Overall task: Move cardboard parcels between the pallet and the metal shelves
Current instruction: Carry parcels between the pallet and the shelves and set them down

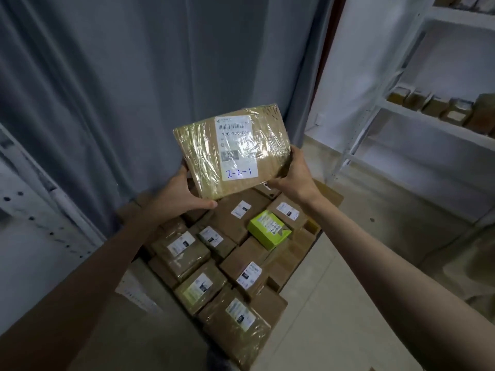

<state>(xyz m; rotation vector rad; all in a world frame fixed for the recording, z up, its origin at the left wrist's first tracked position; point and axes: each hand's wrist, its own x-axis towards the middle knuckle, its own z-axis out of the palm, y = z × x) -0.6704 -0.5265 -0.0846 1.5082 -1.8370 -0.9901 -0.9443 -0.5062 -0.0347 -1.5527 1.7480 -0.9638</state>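
Note:
I hold a flat cardboard parcel [199, 153] wrapped in clear tape up in front of me, its white label marked "2-2-1" in blue facing me. My left hand [179, 194] grips its lower left corner, thumb along the bottom edge. My right hand [294, 175] grips its lower right corner. Below lies a heap of several labelled cardboard parcels [227, 258], with a lime-green box [267, 228] among them. The pallet beneath is hidden. White metal shelves [417, 116] stand at the right, with several parcels [434, 105] lined up on one level.
A grey curtain [120, 89] hangs behind the heap. Another white perforated metal shelf frame [40, 210] stands at the left. Pale floor tiles [348, 263] lie between the heap and the right shelves. A white wall [356, 62] backs the shelves.

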